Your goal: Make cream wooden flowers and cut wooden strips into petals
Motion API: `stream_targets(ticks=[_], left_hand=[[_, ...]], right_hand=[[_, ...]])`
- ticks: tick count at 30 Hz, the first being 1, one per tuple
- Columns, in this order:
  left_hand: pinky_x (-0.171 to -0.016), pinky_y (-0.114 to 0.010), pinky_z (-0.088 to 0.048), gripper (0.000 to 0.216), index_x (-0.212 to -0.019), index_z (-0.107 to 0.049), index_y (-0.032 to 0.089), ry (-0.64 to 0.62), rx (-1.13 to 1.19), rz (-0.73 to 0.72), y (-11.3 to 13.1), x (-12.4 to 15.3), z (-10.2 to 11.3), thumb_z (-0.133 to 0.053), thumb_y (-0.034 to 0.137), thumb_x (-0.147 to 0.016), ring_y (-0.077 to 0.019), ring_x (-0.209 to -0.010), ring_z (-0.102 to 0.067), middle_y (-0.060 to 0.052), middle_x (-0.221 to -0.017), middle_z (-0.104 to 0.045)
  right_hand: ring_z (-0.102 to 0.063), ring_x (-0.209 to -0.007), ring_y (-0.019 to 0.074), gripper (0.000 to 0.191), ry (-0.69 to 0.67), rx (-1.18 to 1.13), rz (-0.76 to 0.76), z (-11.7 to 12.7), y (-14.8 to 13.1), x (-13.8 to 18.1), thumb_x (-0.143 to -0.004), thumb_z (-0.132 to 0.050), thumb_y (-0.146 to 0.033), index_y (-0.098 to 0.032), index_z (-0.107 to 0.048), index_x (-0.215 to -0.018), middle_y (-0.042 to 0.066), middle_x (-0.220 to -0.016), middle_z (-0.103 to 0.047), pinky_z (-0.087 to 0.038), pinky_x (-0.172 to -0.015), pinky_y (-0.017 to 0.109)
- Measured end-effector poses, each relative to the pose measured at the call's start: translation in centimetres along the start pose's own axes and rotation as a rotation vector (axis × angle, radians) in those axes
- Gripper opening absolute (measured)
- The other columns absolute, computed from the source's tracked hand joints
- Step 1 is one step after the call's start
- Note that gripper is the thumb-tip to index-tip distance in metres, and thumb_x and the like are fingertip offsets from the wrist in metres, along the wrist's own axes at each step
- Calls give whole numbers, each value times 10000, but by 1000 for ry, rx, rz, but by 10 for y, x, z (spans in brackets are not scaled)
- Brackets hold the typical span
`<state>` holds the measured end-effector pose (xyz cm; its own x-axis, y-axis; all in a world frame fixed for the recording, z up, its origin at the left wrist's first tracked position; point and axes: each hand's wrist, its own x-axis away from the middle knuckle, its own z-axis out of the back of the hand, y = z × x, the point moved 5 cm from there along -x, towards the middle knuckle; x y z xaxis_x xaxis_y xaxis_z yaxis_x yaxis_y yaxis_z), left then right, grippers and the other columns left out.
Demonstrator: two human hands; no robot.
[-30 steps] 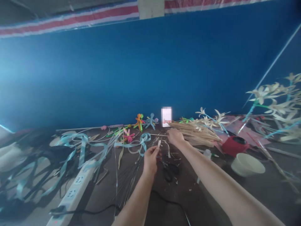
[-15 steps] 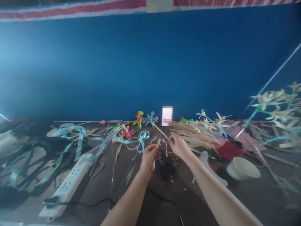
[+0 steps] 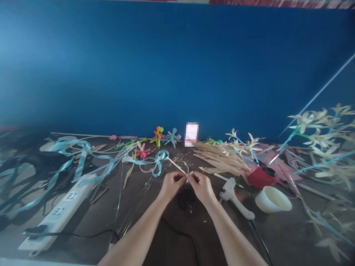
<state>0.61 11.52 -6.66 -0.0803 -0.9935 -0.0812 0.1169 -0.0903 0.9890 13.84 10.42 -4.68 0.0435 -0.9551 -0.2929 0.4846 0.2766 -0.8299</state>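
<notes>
My left hand (image 3: 172, 186) and my right hand (image 3: 203, 187) meet at the fingertips over the middle of the dark table, both closed in a pinch. Between them they hold the near end of a thin pale stick (image 3: 176, 165), which slants away up and to the left. A tiny whitish bit shows at the fingertips, too small to name. Under the hands lies a black object (image 3: 184, 199), partly hidden. Past the stick's far end curls a light blue ribbon (image 3: 159, 162).
To the right are a white glue gun (image 3: 235, 199), a cream cup (image 3: 273, 199), a red container (image 3: 262, 176), dried strips (image 3: 222, 159) and pale artificial flowers (image 3: 313, 125). A power strip (image 3: 62, 210) lies left. Small colourful figures (image 3: 158, 136) stand by the blue wall (image 3: 172, 66).
My hands have come together; before, my right hand held the stick apart from my left, which pinched a small white piece. The view has tilted down and shifted slightly right.
</notes>
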Motion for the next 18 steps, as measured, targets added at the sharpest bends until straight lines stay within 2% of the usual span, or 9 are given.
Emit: stream_targets(ticks=[7,10,14,18], left_hand=[[-434,-195,-351,261,-745,-611,119,-73,-35,-2,-1,3,-7,-531,365,-705,-93,-449,-459,4,-544,-545],[-461,-198,-367,244,-731,-604,122,-108,-50,-57,9,5,-7,-538,356,-709,-96,-480,-472,-2,-584,-553],[-523,-200,-381,210,-698,-601,123,-167,-77,-177,27,10,-6,-532,319,-730,-102,-552,-488,-14,-633,-555],[-561,-200,-380,191,-666,-600,125,-219,-90,-251,38,13,-5,-532,289,-738,-108,-600,-490,-19,-644,-549]], right_hand=[[-391,-425,77,362,-48,-126,-88,2,11,-2,-734,-508,-407,-153,-482,-478,-45,-412,-434,-291,-449,183],[-325,-349,53,402,-116,-287,-213,0,16,1,-714,-522,-452,-150,-466,-454,-52,-355,-413,-244,-388,185],[-242,-282,29,368,-250,-544,-410,-5,20,7,-674,-563,-479,-139,-525,-539,-67,-328,-401,-134,-312,181],[-223,-249,16,353,-394,-743,-534,-10,21,12,-671,-588,-460,-124,-541,-571,-69,-314,-408,-99,-281,168]])
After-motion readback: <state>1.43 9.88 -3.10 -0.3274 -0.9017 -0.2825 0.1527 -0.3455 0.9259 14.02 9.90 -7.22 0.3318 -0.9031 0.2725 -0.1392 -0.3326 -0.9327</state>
